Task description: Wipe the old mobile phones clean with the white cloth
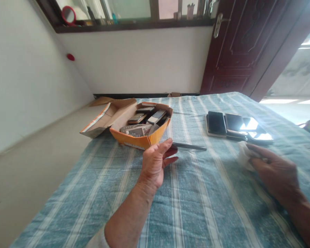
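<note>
My left hand [157, 160] grips one end of a thin dark phone [189, 147], seen edge-on above the striped cloth, just in front of an open orange cardboard box [158, 134]. Inside the box lie several old phones and devices [136, 119]. On the right, my right hand [276, 170] pinches a crumpled white cloth or tissue [245, 156], slightly blurred. Beyond it, several dark-screened phones [217, 123] rest side by side in stacks, the rightmost ones shining with glare.
A blue-and-white striped cloth [191, 193] covers the surface beneath everything. The box's open flap [100, 120] sticks out to the left. Behind stand a white wall, a window ledge [134, 26] with small items, and a dark red door [237, 44].
</note>
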`<action>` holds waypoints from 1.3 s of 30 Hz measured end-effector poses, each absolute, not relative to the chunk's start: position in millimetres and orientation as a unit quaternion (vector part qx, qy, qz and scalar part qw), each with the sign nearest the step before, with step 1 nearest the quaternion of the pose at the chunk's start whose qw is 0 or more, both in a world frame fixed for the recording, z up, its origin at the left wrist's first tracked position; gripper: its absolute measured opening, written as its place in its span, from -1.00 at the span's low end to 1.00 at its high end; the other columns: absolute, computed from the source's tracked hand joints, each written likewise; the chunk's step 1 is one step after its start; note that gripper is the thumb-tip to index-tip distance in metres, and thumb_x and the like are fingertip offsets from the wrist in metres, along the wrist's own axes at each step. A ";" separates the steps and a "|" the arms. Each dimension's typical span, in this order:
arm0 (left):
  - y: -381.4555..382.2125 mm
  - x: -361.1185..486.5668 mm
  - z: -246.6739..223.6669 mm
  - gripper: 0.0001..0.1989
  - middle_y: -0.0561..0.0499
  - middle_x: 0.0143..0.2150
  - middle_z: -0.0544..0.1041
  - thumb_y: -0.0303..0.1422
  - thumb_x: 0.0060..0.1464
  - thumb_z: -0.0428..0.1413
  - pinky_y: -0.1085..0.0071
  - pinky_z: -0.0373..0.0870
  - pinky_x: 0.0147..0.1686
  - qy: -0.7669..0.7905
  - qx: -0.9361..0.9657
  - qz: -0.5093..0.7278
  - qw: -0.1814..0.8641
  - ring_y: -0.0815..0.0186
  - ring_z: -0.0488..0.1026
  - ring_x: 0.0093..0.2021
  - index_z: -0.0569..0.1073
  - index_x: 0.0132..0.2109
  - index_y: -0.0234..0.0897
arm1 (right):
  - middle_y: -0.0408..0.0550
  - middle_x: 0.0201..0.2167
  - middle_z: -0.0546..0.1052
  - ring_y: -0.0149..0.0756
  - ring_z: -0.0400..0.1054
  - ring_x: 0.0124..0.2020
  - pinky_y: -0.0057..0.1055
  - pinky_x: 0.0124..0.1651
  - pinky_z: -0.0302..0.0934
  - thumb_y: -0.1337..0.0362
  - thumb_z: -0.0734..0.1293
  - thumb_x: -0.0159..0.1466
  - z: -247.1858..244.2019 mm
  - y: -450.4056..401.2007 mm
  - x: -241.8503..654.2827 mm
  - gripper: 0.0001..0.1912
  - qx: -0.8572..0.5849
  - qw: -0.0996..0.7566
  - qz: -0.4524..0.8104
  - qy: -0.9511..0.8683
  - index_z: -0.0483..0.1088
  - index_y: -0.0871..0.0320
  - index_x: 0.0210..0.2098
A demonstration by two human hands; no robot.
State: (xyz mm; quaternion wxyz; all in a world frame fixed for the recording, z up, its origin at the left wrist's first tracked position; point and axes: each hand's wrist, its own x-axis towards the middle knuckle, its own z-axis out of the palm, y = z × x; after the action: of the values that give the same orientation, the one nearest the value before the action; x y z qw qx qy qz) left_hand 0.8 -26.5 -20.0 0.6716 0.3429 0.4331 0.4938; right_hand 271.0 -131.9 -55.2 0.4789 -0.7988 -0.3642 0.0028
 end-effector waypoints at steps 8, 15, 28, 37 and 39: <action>-30.1 11.0 -23.8 -0.61 -0.11 -0.35 0.57 -0.23 -0.23 0.37 0.37 0.53 -0.47 0.433 0.359 0.464 0.685 0.21 0.55 -0.35 0.50 -0.29 -0.40 | -0.03 -0.43 0.61 -0.25 0.34 -0.54 -0.27 -0.32 0.30 0.22 0.23 -0.05 -56.1 -127.1 278.6 -0.49 -0.774 0.504 -0.009 -0.383 0.59 0.23 -0.17; -44.3 25.3 -22.2 -0.63 -0.06 -0.40 0.55 -0.25 -0.27 0.38 0.42 0.49 -0.49 0.429 0.386 0.454 0.679 0.25 0.53 -0.37 0.46 -0.37 -0.38 | -0.02 -0.34 0.62 -0.19 0.44 -0.40 -0.27 -0.23 0.33 0.27 0.23 -0.01 -60.2 -125.1 276.1 -0.57 -0.743 0.523 -0.031 -0.416 0.60 0.18 -0.21; -49.0 33.6 -22.4 -0.62 -0.11 -0.37 0.58 -0.18 -0.15 0.34 0.45 0.48 -0.49 0.441 0.431 0.405 0.675 0.26 0.55 -0.35 0.44 -0.32 -0.38 | -0.03 -0.32 0.62 -0.20 0.46 -0.33 -0.27 -0.19 0.35 0.33 0.23 0.02 -59.9 -125.0 268.5 -0.61 -0.700 0.546 -0.034 -0.458 0.59 0.19 -0.22; -44.4 28.3 -24.9 -0.59 -0.10 -0.39 0.56 -0.11 -0.13 0.31 0.43 0.49 -0.52 0.462 0.468 0.356 0.664 0.25 0.55 -0.41 0.44 -0.33 -0.39 | -0.05 -0.35 0.62 -0.24 0.43 -0.41 -0.30 -0.23 0.34 0.31 0.26 -0.01 -57.3 -124.6 269.4 -0.60 -0.729 0.535 -0.031 -0.426 0.60 0.20 -0.22; -44.3 27.2 -24.5 -0.59 -0.11 -0.38 0.56 -0.09 -0.13 0.30 0.43 0.48 -0.52 0.463 0.477 0.345 0.663 0.26 0.55 -0.41 0.45 -0.34 -0.39 | -0.05 -0.35 0.62 -0.25 0.42 -0.42 -0.31 -0.24 0.34 0.32 0.26 -0.01 -56.2 -125.0 269.2 -0.60 -0.732 0.534 -0.032 -0.422 0.60 0.19 -0.22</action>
State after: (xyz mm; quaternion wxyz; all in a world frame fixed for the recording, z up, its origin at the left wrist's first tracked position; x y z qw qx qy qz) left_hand 27.2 -44.3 -24.5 0.6627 0.4767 0.4633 0.3448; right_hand 269.2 -125.0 -56.2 0.5338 -0.7321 -0.4220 -0.0321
